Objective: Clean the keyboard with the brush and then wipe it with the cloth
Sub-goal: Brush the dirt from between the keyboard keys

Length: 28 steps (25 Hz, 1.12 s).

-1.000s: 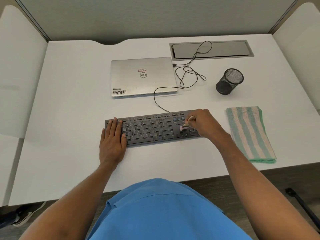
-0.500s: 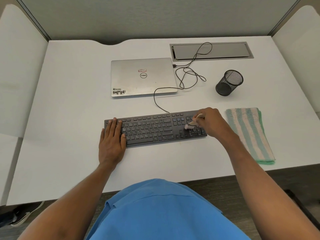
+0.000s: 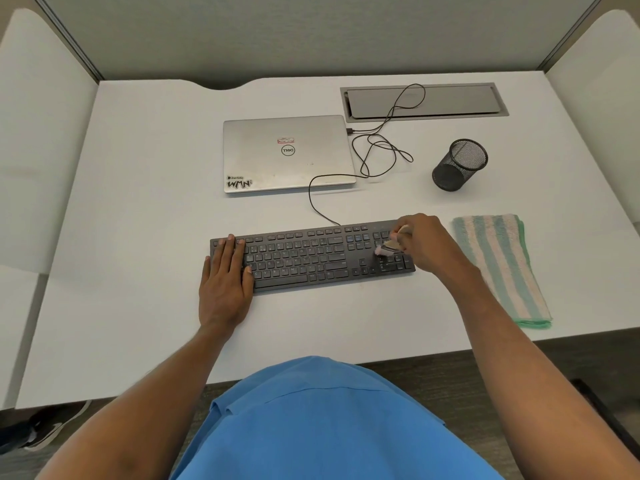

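A dark keyboard (image 3: 304, 259) lies across the middle of the white desk (image 3: 138, 209). My left hand (image 3: 225, 278) rests flat on the keyboard's left end, fingers straight. My right hand (image 3: 424, 245) grips a small brush (image 3: 389, 247) by its pale handle, with the pinkish bristles on the number pad at the keyboard's right end. A folded cloth (image 3: 502, 268) with green and cream stripes lies on the desk just right of the keyboard, untouched.
A shut silver laptop (image 3: 287, 154) lies behind the keyboard, with a black cable (image 3: 374, 150) looping from it to the keyboard and to the desk's cable hatch (image 3: 424, 100). A black mesh pen cup (image 3: 459, 165) stands at the back right. Partition walls surround the desk.
My right hand has carried the brush rightward along the keyboard, from near the arrow keys to the number pad. My left hand has stayed on the left end.
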Motion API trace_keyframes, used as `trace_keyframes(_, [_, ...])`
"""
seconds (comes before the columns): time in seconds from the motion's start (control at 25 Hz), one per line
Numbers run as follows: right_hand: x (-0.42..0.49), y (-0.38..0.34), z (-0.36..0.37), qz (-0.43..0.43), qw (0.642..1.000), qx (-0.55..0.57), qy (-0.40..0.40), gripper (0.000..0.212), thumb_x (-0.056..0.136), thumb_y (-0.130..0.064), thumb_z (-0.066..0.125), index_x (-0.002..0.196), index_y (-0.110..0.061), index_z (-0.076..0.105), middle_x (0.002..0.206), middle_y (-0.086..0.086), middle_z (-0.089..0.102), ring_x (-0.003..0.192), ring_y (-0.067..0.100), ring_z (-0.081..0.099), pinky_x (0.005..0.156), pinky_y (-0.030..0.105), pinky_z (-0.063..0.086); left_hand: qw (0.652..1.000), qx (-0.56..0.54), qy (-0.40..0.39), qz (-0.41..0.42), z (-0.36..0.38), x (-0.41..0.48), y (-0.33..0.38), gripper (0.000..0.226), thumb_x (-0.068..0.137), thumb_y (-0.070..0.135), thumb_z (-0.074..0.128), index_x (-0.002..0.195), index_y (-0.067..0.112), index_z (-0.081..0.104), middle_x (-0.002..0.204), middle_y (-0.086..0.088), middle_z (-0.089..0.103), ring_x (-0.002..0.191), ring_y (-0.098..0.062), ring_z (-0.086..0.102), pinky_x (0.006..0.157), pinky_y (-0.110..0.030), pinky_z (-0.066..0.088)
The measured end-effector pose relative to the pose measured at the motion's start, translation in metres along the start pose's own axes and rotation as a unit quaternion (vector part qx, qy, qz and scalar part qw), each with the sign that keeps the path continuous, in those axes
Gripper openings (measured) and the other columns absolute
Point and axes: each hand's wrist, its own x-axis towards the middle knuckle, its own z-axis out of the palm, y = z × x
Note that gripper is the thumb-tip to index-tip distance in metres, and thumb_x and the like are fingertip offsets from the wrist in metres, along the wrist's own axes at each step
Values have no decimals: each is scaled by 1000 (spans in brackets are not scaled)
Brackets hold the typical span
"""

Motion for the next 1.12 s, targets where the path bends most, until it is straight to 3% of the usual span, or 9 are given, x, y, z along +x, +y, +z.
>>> trace_keyframes(0.16, [-1,2,3,10,1000,14,-18,16,95,-7,61,85,-13,71,74,4,70,61,12,64,56,26,50,1000,4,-1,-1,0,0,0,62,109,38,27,168,21,24,176,2,17,164,-15,8,132,-47,14])
trace_keyframes(0.24, [-2,6,-1,20,1000,-6,-12,17,95,-3,60,86,-12,72,81,8,70,64,16,62,53,23,45,1000,2,-1,0,-1,-1,0,62,109,38,27,168,21,24,176,2,17,164,-15,9,133,-47,13])
trace_keyframes(0.36, [-2,8,-5,33,999,-18,-10,14,96,-3,60,91,-11,72,84,9,68,61,10,56,46,19,39,1000,1,1,0,-1,-1,0,62,109,37,28,168,21,25,176,1,18,164,-16,9,133,-47,14])
trace_keyframes(0.48, [-2,3,-2,-1,1000,-1,-10,15,95,-9,64,83,-17,71,78,1,71,65,13,61,57,24,44,1000,0,0,0,0,0,0,61,109,37,29,168,21,25,176,1,18,164,-15,9,132,-47,14])
trace_keyframes(0.56, [-1,3,3,-5,1000,13,-23,18,94,-7,62,82,-16,71,70,-5,68,62,9,62,55,24,46,1000,0,1,1,-1,0,0,61,109,37,30,168,21,26,176,1,19,164,-16,10,132,-47,14])
trace_keyframes(0.64, [-1,3,2,9,1000,11,-16,19,94,-5,63,82,-17,72,75,1,70,64,12,64,55,25,48,1000,2,3,3,-1,0,-1,61,109,36,30,168,21,26,176,1,20,163,-16,11,132,-48,15])
trace_keyframes(0.84, [-7,6,-13,43,999,-25,-3,17,94,8,57,89,-2,69,76,8,63,57,2,48,37,7,32,1000,1,3,1,-1,0,-1,61,108,37,29,167,21,27,176,1,20,163,-17,11,132,-48,15])
trace_keyframes(1.0, [-10,-1,-2,9,1000,-5,2,14,96,-10,63,86,-16,71,83,7,73,66,17,63,53,27,51,1000,1,2,2,-1,1,-1,62,108,38,28,167,20,28,176,1,20,163,-17,11,132,-48,15])
trace_keyframes(1.12, [-13,-7,14,-6,999,0,-33,13,97,-14,62,91,-18,73,85,-1,68,73,19,64,60,31,52,1000,2,3,1,-1,1,-1,61,108,37,29,167,21,27,176,1,20,163,-17,11,132,-48,15])
